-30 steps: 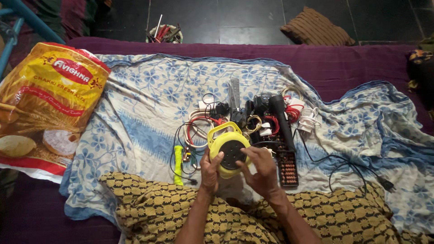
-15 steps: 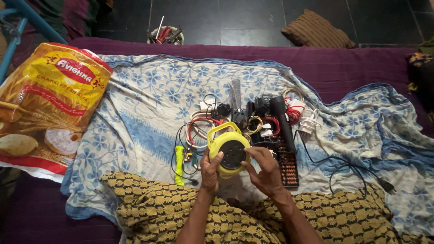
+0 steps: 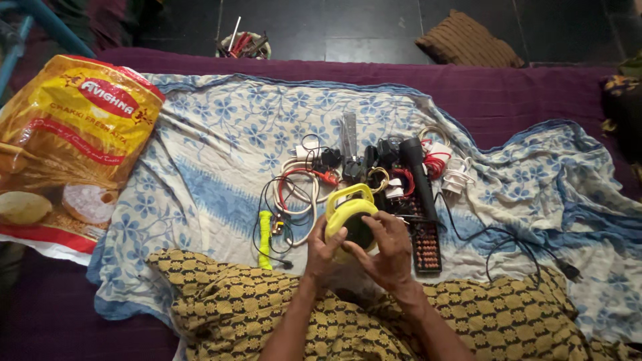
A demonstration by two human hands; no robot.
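I am holding a yellow cord reel (image 3: pixel 349 215) in both hands: my left hand (image 3: pixel 324 254) is wrapping its left edge, my right hand (image 3: pixel 386 249) is closing fingers over its black centre. It is hovering just above a blue floral cloth (image 3: pixel 214 160) covering a purple bed (image 3: pixel 508 93), beside tangled cables (image 3: pixel 297 190). A dark tiled floor (image 3: pixel 361 27) is lying beyond.

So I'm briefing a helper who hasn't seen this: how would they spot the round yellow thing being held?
On the blue-flowered white cloth, find the heap of coiled cables and black gadgets. At its near edge, the left hand and right hand hold a round yellow plastic cable reel. Its black centre and arched yellow carry handle set it apart.
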